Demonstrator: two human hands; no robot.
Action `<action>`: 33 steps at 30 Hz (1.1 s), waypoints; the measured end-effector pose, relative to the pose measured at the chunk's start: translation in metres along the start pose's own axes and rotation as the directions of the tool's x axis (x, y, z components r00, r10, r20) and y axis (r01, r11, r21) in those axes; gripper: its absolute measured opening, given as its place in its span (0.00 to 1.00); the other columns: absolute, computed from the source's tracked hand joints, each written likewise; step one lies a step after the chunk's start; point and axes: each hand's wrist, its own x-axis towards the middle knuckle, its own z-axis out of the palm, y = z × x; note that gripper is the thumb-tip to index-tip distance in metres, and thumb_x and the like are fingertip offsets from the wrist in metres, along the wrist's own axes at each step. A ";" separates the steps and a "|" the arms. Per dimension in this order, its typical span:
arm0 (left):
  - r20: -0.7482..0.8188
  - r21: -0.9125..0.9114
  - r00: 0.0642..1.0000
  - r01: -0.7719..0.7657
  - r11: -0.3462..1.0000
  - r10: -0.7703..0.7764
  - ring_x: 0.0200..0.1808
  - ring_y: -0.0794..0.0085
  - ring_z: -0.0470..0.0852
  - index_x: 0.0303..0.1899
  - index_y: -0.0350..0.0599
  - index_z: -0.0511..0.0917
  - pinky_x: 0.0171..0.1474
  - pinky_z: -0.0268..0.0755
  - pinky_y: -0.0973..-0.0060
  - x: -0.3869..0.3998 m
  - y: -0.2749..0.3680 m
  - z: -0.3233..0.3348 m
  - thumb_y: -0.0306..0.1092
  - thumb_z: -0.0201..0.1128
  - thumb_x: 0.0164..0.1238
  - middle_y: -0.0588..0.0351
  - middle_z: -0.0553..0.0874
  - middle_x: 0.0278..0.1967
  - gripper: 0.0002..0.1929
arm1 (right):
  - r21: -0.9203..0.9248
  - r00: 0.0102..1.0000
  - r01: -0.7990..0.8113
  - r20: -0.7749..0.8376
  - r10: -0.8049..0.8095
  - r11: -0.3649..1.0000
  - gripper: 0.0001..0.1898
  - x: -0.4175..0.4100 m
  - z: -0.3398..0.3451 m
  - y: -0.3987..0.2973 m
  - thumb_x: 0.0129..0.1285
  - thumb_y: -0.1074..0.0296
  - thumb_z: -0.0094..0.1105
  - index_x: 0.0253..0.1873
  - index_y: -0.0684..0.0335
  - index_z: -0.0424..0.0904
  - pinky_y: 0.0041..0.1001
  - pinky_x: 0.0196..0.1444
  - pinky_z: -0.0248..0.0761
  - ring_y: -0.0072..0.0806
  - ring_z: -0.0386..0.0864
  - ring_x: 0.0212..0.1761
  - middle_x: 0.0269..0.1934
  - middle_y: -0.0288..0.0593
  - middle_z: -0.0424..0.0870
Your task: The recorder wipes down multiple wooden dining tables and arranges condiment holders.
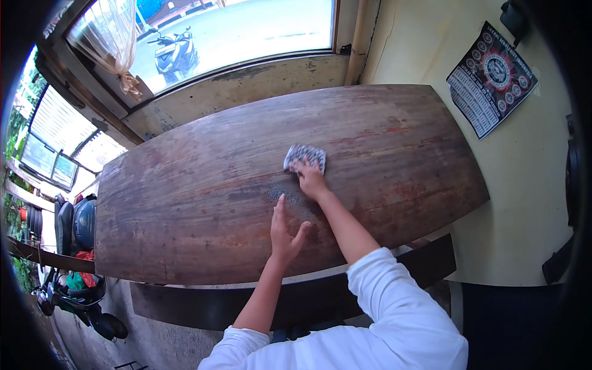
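Observation:
My right hand (311, 179) presses a folded grey-and-white patterned cloth (303, 151) flat against the wooden table (185, 208), fingers spread over its near edge. The fingertips look slightly blurred. Close below the cloth lies a scattered patch of small grey granules or crumbs (291, 198). My left hand (286, 233) is held on edge beside this patch, nothing in it, thumb apart from the straight fingers. Its fingertips reach the patch in the picture; whether they touch the tabletop I cannot tell.
A dark wooden bench (222, 303) runs along the table's near side. Beyond the far edge is a low wall under a window (259, 32) with a tied curtain (111, 51). A yellowish wall (416, 46) with a poster (492, 78) stands right. Parked motorbikes (88, 296) are left.

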 end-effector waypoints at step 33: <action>0.015 -0.244 0.998 -0.055 0.968 0.061 0.69 0.55 0.64 0.66 0.30 0.60 0.70 0.52 0.64 -0.071 0.015 -0.002 0.34 0.64 0.61 0.40 0.68 0.65 0.34 | 0.824 0.609 -0.219 -0.302 0.733 0.522 0.15 -0.175 -0.140 0.013 0.71 0.58 0.49 0.51 0.64 0.75 0.30 0.51 0.69 0.27 0.76 0.45 0.44 0.42 0.79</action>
